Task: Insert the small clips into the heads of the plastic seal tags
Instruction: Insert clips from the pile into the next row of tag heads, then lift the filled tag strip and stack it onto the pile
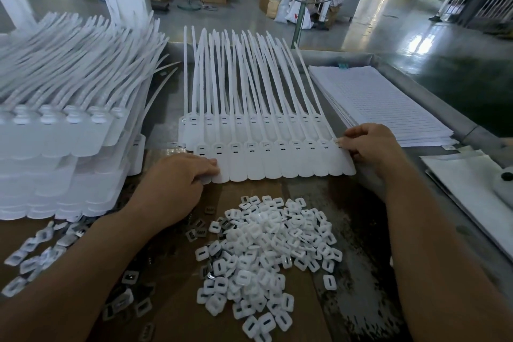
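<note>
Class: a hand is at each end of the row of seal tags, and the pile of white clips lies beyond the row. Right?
No. The head view shows the pile of white clips nearer the person than the row of seal tags; the left hand and right hand are at its ends.

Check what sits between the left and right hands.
Head view: the front row of white seal tags spans from the left hand to the right hand, each hand touching one end.
</note>
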### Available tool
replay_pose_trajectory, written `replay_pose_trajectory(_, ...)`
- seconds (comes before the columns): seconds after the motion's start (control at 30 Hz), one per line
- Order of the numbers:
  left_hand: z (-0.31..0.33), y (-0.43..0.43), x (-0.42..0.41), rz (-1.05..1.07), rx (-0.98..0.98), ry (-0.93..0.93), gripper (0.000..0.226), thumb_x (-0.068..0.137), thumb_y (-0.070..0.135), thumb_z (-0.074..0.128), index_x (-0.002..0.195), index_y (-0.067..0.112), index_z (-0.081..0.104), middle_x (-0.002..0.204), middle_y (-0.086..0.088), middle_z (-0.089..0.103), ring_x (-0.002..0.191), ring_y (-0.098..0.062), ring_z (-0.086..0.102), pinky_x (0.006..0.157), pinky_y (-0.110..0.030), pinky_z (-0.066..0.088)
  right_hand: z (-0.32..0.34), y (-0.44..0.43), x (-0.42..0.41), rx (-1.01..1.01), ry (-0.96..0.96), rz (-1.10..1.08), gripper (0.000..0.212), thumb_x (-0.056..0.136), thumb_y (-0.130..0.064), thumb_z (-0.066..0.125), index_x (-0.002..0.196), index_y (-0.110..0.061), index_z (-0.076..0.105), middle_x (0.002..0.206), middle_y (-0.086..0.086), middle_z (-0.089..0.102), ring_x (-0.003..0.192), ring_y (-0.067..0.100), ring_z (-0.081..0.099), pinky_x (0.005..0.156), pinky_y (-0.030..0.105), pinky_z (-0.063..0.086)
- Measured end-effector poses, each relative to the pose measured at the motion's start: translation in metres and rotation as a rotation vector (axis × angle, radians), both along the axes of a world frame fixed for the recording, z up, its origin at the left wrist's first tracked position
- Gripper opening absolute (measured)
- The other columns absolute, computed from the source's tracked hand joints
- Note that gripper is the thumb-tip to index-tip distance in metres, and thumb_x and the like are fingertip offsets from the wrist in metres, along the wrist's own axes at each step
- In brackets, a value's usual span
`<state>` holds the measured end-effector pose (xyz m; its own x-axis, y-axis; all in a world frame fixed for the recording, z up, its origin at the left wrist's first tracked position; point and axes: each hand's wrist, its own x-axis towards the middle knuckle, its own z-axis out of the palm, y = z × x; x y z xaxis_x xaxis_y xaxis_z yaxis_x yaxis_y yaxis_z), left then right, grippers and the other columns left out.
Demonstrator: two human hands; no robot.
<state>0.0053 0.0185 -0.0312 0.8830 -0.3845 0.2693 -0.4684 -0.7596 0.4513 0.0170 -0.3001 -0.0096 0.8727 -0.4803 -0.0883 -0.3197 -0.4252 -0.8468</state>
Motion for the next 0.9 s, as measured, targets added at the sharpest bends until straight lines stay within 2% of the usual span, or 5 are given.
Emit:
replay_pose_trajectory(0.17, 0.005, -0.001, -0.005, 0.266, -0.105, -0.093, 0.028, 0.088, 0.01, 0.051, 0.112, 0.014, 0.065, 0.116, -0.005, 0.064, 0.102, -0.02, 0.057, 0.09, -0.023, 0.033, 0.013, -0.014, -0.014, -0.046, 0.198, 0.179, 0.018, 0.075, -0.009, 0.073, 0.086, -0.02, 0.065, 0.083, 0.0, 0.066, 0.076, 0.012, 0.061, 0.056, 0.023, 0.042)
replay_pose_trajectory(0.33, 0.002, 0.002, -0.003, 0.284, -0.114, -0.018, 0.037, 0.085, 0.03, 0.059, 0.122, 0.024, 0.055, 0.077, 0.014, 0.062, 0.065, 0.001, 0.047, 0.062, -0.016, 0.033, 0.013, -0.016, -0.014, -0.1, 0.267, 0.251, 0.025, 0.071, 0.001, 0.073, 0.085, -0.019, 0.065, 0.08, 0.0, 0.067, 0.072, 0.013, 0.059, 0.056, 0.023, 0.04)
replay_pose_trajectory(0.53, 0.007, -0.001, -0.004, 0.254, -0.356, 0.062, 0.053, 0.077, 0.021, 0.07, 0.122, 0.031, 0.044, 0.072, 0.008, 0.061, 0.07, -0.004, 0.057, 0.059, -0.014, 0.035, 0.013, -0.017, -0.016, -0.095, 0.198, 0.257, 0.023, 0.071, 0.002, 0.072, 0.082, -0.016, 0.063, 0.078, 0.003, 0.065, 0.072, 0.017, 0.057, 0.06, 0.027, 0.039)
replay_pose_trajectory(0.77, 0.012, -0.006, -0.008, 0.282, -0.41, -0.015, 0.045, 0.079, 0.016, 0.067, 0.116, 0.03, 0.046, 0.07, 0.008, 0.057, 0.067, -0.003, 0.054, 0.056, -0.011, 0.032, 0.02, -0.014, -0.019, -0.002, 0.058, 0.24, 0.025, 0.071, 0.006, 0.07, 0.083, -0.015, 0.062, 0.076, 0.003, 0.066, 0.066, 0.012, 0.06, 0.055, 0.018, 0.041)
replay_pose_trajectory(0.9, 0.013, -0.005, -0.006, 0.293, -0.443, -0.062, 0.042, 0.079, 0.016, 0.066, 0.113, 0.031, 0.046, 0.07, 0.009, 0.057, 0.071, 0.005, 0.053, 0.054, -0.008, 0.031, 0.022, -0.013, -0.02, 0.054, -0.006, 0.235, 0.026, 0.071, 0.008, 0.069, 0.083, -0.015, 0.062, 0.079, 0.004, 0.067, 0.07, 0.014, 0.061, 0.06, 0.021, 0.043)
